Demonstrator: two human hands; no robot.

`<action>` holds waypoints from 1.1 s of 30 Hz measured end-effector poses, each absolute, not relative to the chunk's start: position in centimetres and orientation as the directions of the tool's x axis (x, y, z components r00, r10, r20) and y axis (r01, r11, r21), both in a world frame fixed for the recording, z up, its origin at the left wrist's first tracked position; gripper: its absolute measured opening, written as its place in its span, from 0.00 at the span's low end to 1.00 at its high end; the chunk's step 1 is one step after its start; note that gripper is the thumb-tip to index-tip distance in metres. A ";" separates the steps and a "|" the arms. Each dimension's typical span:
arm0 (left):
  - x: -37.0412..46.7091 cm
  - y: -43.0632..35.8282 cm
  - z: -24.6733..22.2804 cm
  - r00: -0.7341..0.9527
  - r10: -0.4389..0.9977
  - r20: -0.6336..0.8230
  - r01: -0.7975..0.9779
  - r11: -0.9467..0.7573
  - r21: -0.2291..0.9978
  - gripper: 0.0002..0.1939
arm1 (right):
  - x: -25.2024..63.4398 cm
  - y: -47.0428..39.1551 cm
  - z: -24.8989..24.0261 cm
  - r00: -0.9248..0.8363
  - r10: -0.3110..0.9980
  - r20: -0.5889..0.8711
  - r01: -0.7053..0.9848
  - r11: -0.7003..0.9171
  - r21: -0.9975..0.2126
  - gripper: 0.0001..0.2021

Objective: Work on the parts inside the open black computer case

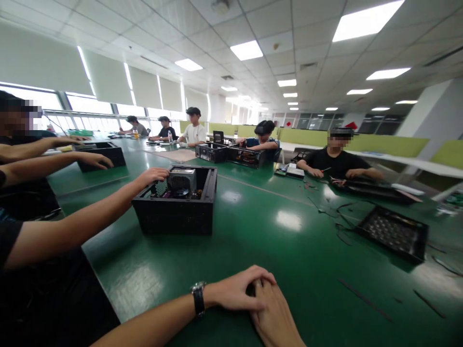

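Note:
My left hand (243, 291), with a dark-strapped watch (198, 298) on its wrist, is closed over the fingers of my right hand (275, 311) near the front edge of the green table (231, 250). The right hand comes up from the bottom of the view, its fingertips hidden under the left hand. No tool or part shows in either hand. Beyond them stands an open black computer case (177, 214) with a grey power supply (183, 179) inside. Another person's hand (154, 176) rests at its top edge.
At the right lie a black metal panel (394, 233), loose cables (343, 226) and thin dark strips (363, 299). Co-workers' arms reach in from the left around another black case (103, 156). More people and open cases (246, 156) are farther back.

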State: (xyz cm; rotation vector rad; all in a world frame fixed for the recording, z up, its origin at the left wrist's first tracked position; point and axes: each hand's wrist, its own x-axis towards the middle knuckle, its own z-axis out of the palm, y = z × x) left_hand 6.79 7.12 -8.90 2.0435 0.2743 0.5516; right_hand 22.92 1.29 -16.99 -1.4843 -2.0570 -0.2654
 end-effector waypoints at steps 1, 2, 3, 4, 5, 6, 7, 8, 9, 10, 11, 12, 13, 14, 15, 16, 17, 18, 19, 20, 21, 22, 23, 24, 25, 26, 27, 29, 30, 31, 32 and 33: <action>6.8 7.0 -8.9 0.852 0.438 0.288 -0.007 -0.539 0.842 0.28 | 23.0 1.3 -17.0 -0.195 0.802 0.564 0.918 0.352 -0.182 0.18; 6.9 7.0 -9.0 0.829 0.464 0.314 0.016 -0.579 0.815 0.26 | 23.1 1.3 -16.9 -0.180 0.807 0.562 0.916 0.346 -0.204 0.19; 6.8 7.0 -9.1 0.807 0.480 0.344 0.038 -0.623 0.781 0.24 | 23.2 1.3 -16.8 -0.163 0.815 0.556 0.911 0.340 -0.232 0.19; 6.8 7.1 -9.1 0.790 0.487 0.371 0.057 -0.662 0.747 0.22 | 23.3 1.3 -16.7 -0.150 0.823 0.549 0.906 0.336 -0.256 0.19; 6.7 7.3 -9.2 0.781 0.487 0.390 0.075 -0.694 0.716 0.21 | 23.3 1.3 -16.7 -0.149 0.823 0.548 0.902 0.340 -0.266 0.18; 6.5 7.4 -9.2 0.780 0.483 0.397 0.093 -0.718 0.690 0.20 | 23.4 1.3 -16.8 -0.161 0.817 0.553 0.901 0.351 -0.256 0.17; 6.4 7.6 -9.3 0.783 0.480 0.395 0.113 -0.735 0.669 0.19 | 23.5 1.4 -16.9 -0.179 0.806 0.564 0.903 0.362 -0.230 0.16; 6.3 7.8 -9.3 0.785 0.480 0.392 0.134 -0.749 0.648 0.19 | 23.6 1.4 -17.1 -0.200 0.792 0.577 0.908 0.372 -0.196 0.16; 6.3 7.9 -9.4 0.787 0.478 0.389 0.154 -0.764 0.626 0.18 | 23.7 1.5 -17.4 -0.219 0.776 0.592 0.912 0.378 -0.157 0.17; 6.2 8.0 -9.4 0.790 0.476 0.385 0.174 -0.778 0.604 0.18 | 23.8 1.6 -17.7 -0.235 0.762 0.604 0.917 0.380 -0.122 0.17; 6.2 8.0 -9.4 0.795 0.474 0.378 0.191 -0.788 0.585 0.19 | 23.9 1.8 -18.1 -0.242 0.750 0.616 0.922 0.375 -0.094 0.19; 6.2 8.0 -9.5 0.800 0.473 0.368 0.207 -0.795 0.571 0.19 | 24.0 1.9 -18.4 -0.244 0.738 0.629 0.927 0.367 -0.070 0.20; 6.2 7.9 -9.5 0.805 0.474 0.356 0.221 -0.797 0.561 0.19 | 24.0 2.0 -18.8 -0.242 0.724 0.646 0.932 0.358 -0.052 0.22; 6.2 7.8 -9.5 0.810 0.476 0.344 0.233 -0.798 0.555 0.20 | 24.0 2.2 -19.1 -0.237 0.712 0.661 0.936 0.351 -0.042 0.23; 6.3 7.7 -9.4 0.811 0.479 0.335 0.243 -0.798 0.552 0.20 | 24.0 2.3 -19.5 -0.233 0.700 0.675 0.937 0.348 -0.038 0.24; 6.3 7.6 -9.4 0.812 0.482 0.329 0.251 -0.797 0.549 0.21 | 24.0 2.5 -19.9 -0.227 0.689 0.689 0.936 0.349 -0.040 0.25; 6.4 7.5 -9.4 0.811 0.486 0.325 0.259 -0.796 0.547 0.21 | 24.0 2.6 -20.4 -0.216 0.681 0.700 0.936 0.349 -0.051 0.26; 6.4 7.4 -9.4 0.810 0.491 0.322 0.266 -0.796 0.544 0.21 | 23.9 2.8 -20.9 -0.200 0.677 0.709 0.935 0.349 -0.069 0.28; 6.4 7.3 -9.4 0.809 0.494 0.319 0.273 -0.795 0.542 0.21 | 23.9 2.9 -21.4 -0.180 0.673 0.717 0.934 0.346 -0.090 0.29; 6.5 7.3 -9.4 0.809 0.497 0.314 0.279 -0.795 0.539 0.21 | 24.0 3.0 -22.0 -0.160 0.670 0.725 0.933 0.342 -0.110 0.30; 6.5 7.2 -9.4 0.810 0.498 0.310 0.283 -0.794 0.538 0.21 | 24.0 3.1 -22.5 -0.138 0.667 0.732 0.932 0.337 -0.131 0.31; 6.5 7.2 -9.4 0.812 0.497 0.306 0.284 -0.794 0.537 0.21 | 24.1 3.1 -23.0 -0.121 0.667 0.735 0.930 0.335 -0.151 0.32; 6.5 7.2 -9.4 0.814 0.495 0.304 0.283 -0.795 0.537 0.21 | 24.2 3.2 -23.3 -0.114 0.669 0.734 0.927 0.338 -0.164 0.32; 6.6 7.1 -9.5 0.815 0.493 0.304 0.281 -0.796 0.537 0.20 | 24.4 3.3 -23.6 -0.114 0.672 0.731 0.923 0.345 -0.173 0.33; 6.6 7.1 -9.5 0.816 0.491 0.303 0.281 -0.797 0.535 0.20 | 24.7 3.3 -23.8 -0.118 0.676 0.727 0.919 0.353 -0.179 0.33; 6.6 7.1 -9.6 0.817 0.491 0.303 0.283 -0.799 0.531 0.20 | 25.0 3.4 -23.8 -0.130 0.681 0.721 0.914 0.364 -0.179 0.34; 6.6 7.1 -9.6 0.817 0.491 0.301 0.287 -0.800 0.526 0.20 | 25.3 3.4 -23.7 -0.148 0.682 0.716 0.910 0.378 -0.172 0.34; 6.6 7.1 -9.8 0.819 0.492 0.297 0.295 -0.803 0.518 0.20 | 25.8 3.5 -23.4 -0.194 0.686 0.701 0.900 0.410 -0.152 0.33; 6.6 7.1 -9.9 0.820 0.490 0.296 0.294 -0.805 0.516 0.21 | 26.1 3.5 -23.1 -0.216 0.691 0.690 0.894 0.425 -0.144 0.32; 6.6 7.1 -10.0 0.822 0.486 0.297 0.291 -0.807 0.515 0.21 | 26.3 3.6 -22.8 -0.238 0.693 0.680 0.887 0.441 -0.138 0.32; 6.6 7.1 -10.1 0.823 0.481 0.301 0.284 -0.809 0.515 0.21 | 26.5 3.6 -22.6 -0.258 0.694 0.672 0.880 0.457 -0.134 0.32; 6.6 7.1 -10.1 0.824 0.477 0.307 0.278 -0.811 0.515 0.20 | 26.6 3.5 -22.3 -0.275 0.693 0.666 0.872 0.472 -0.131 0.32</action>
